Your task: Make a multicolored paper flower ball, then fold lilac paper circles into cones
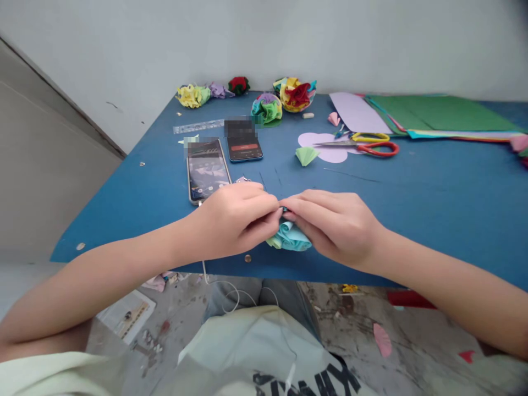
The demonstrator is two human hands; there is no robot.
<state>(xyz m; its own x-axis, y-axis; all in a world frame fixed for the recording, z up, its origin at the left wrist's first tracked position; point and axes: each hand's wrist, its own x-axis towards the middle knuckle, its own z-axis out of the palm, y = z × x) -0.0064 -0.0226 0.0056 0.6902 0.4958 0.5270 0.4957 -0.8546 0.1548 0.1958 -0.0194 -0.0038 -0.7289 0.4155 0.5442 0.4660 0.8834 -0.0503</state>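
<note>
Close to the table's front edge, a light-blue paper flower (292,236) with a bit of pale green at its left side sits between my two hands. My left hand (243,217) is closed, its thumb and fingertips pinching at the flower's upper edge. From the other side, my right hand (334,223) pinches the same spot, fingertips nearly touching the left ones. What lies between the fingertips is small and dark and mostly hidden. Just beyond my left hand lies a phone (208,170) with a white cable plugged in.
Scissors (377,146) rest across a lilac paper shape (336,157), beside a folded green paper piece (306,155). Another phone (243,140), a clear ruler (198,127) and finished paper flowers (297,94) lie farther back. Coloured sheets (445,115) are stacked at right. Paper scraps (382,340) litter the floor.
</note>
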